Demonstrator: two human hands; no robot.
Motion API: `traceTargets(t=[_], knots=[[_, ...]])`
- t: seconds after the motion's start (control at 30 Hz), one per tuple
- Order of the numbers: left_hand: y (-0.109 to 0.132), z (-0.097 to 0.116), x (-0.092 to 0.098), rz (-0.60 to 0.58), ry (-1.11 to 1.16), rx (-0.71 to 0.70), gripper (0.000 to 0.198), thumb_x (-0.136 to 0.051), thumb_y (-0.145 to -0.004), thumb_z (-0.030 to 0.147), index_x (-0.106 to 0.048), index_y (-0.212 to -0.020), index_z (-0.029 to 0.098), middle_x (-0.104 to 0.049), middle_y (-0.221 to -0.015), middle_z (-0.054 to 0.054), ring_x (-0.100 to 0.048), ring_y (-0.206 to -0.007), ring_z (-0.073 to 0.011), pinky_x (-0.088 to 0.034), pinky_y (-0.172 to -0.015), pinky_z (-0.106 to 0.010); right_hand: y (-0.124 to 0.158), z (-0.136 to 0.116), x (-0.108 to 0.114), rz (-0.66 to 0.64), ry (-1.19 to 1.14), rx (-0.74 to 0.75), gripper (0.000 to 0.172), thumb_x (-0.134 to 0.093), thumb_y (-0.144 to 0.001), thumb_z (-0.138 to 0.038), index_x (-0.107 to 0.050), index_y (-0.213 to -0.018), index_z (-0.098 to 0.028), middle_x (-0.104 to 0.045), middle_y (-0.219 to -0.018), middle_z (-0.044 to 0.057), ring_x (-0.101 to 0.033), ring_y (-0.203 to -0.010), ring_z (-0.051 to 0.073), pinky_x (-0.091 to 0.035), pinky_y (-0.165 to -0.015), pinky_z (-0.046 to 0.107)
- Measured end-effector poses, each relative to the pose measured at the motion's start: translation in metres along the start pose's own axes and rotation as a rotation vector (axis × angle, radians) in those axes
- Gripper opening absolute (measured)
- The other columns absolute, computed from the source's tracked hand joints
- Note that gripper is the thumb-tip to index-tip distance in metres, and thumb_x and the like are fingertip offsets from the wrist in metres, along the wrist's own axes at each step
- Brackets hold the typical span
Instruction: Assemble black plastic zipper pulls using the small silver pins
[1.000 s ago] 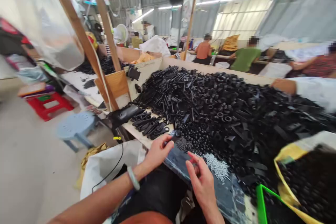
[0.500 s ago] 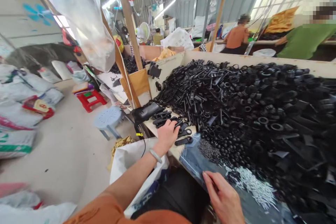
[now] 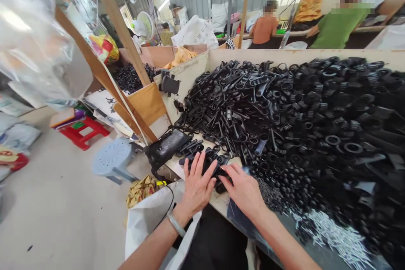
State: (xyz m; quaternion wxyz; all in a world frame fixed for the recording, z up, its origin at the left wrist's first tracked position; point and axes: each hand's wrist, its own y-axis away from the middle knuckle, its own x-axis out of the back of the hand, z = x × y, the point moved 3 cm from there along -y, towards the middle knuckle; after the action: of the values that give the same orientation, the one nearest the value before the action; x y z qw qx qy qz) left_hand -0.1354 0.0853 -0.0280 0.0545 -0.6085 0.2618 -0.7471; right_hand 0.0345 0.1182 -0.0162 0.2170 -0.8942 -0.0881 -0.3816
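Note:
My left hand point(image 3: 199, 183) lies palm down with fingers spread over a row of black plastic parts point(image 3: 191, 147) at the table edge. Close beside it, my right hand point(image 3: 245, 190) has its thumb and fingers bent together at the right end of that row; what sits between the fingertips is mostly hidden. Beyond both hands rises a large heap of black ring-ended plastic parts point(image 3: 234, 97). Small black round pieces point(image 3: 284, 177) lie to the right of my right hand, with a pile of silvery pins point(image 3: 332, 232) nearer to me.
A black mesh pouch point(image 3: 169, 147) lies at the table corner, left of my hands. Below hangs an open white sack point(image 3: 142, 228). A blue-grey stool point(image 3: 114, 156) and red stool point(image 3: 84, 130) stand left. A wooden post point(image 3: 104, 76) rises ahead; two people work beyond the partition.
My right hand has moved forward and left from the near table edge to the row of black parts. My left hand has flattened and spread its fingers there. The view has turned right.

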Motion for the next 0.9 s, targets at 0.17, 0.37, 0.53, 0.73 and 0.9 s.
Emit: traceTargets(t=[0.17,0.37,0.53,0.73,0.9], knots=[[-0.006,0.001,-0.002,-0.029,0.024,0.104,0.051,-0.049,-0.102,0.024,-0.053,-0.152,0.03,-0.036,-0.169,-0.014,-0.028,-0.157,-0.0301,-0.015,-0.126,-0.057,-0.002,-0.002,-0.015,0.022,-0.121,0.057,0.028,-0.043,-0.105,-0.024,-0.07,-0.104,-0.021,-0.07,-0.097,0.008,-0.071,-0.084,0.021,-0.058,-0.077,0.032],[-0.009,-0.005,-0.004,0.015,0.086,0.078,0.053,-0.051,-0.098,0.025,-0.056,-0.15,0.031,-0.029,-0.172,-0.011,-0.03,-0.156,-0.0323,-0.014,-0.125,-0.057,-0.006,-0.014,-0.018,0.004,-0.167,0.054,0.026,-0.047,-0.101,-0.017,-0.072,-0.1,-0.021,-0.073,-0.094,0.006,-0.071,-0.085,0.017,-0.058,-0.077,0.027],[-0.012,-0.005,-0.012,0.071,0.094,0.096,0.051,-0.057,-0.097,0.029,-0.059,-0.148,0.032,-0.031,-0.171,-0.01,-0.031,-0.155,-0.0342,-0.008,-0.126,-0.059,-0.017,0.004,0.021,0.023,-0.074,-0.051,0.023,-0.053,-0.102,-0.025,-0.076,-0.095,-0.025,-0.075,-0.083,0.0,-0.07,-0.073,0.013,-0.055,-0.069,0.022],[-0.01,-0.002,-0.012,0.088,0.034,0.089,0.053,-0.058,-0.097,0.028,-0.056,-0.15,0.029,-0.028,-0.172,-0.013,-0.029,-0.155,-0.0378,-0.007,-0.125,-0.064,-0.038,0.063,0.092,0.199,0.237,-0.4,0.023,-0.06,-0.098,-0.04,-0.069,-0.109,-0.021,-0.075,-0.086,0.004,-0.071,-0.072,0.022,-0.049,-0.065,0.031],[-0.012,-0.003,-0.005,0.126,0.053,0.087,0.058,-0.058,-0.097,0.028,-0.05,-0.154,0.03,-0.025,-0.173,-0.011,-0.026,-0.156,-0.0383,-0.005,-0.125,-0.066,-0.054,0.066,0.08,0.135,0.396,-0.501,0.031,-0.074,-0.089,-0.03,-0.065,-0.117,-0.021,-0.073,-0.107,0.012,-0.073,-0.075,0.026,-0.045,-0.061,0.031]])
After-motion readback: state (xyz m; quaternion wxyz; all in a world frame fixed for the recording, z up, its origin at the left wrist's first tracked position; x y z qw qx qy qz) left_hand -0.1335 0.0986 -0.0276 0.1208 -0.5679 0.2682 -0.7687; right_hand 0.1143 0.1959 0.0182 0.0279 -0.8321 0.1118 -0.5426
